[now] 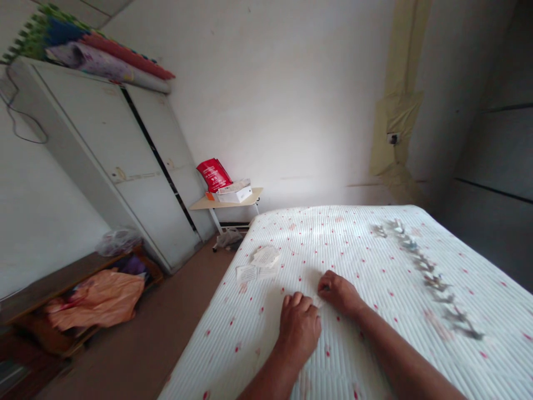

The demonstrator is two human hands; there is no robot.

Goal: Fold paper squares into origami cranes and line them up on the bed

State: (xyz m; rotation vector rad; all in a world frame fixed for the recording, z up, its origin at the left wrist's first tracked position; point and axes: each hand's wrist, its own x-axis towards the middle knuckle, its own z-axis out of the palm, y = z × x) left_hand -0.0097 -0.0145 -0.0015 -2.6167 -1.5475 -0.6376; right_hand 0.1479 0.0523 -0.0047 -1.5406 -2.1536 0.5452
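Observation:
My left hand [298, 325] rests low over the white dotted bed cover [266, 322], its fingers curled and pressed together. Just to its right, my right hand [336, 290] has its thumb and fingers closed in a pinch. A small pale scrap shows between the two hands, too blurred to make out, and what either hand holds is hidden. Beyond them to the left lie printed paper pieces [265, 256] on the cover. A row of several small folded-looking objects [428, 266] runs down the right side of the bed, blurred.
A small table [204, 204] with a red bag [214, 175] and a white box [236, 192] stands beyond the bed's far left corner. A grey cabinet [108, 150] and a wooden bench with an orange bag [100, 297] are on the left.

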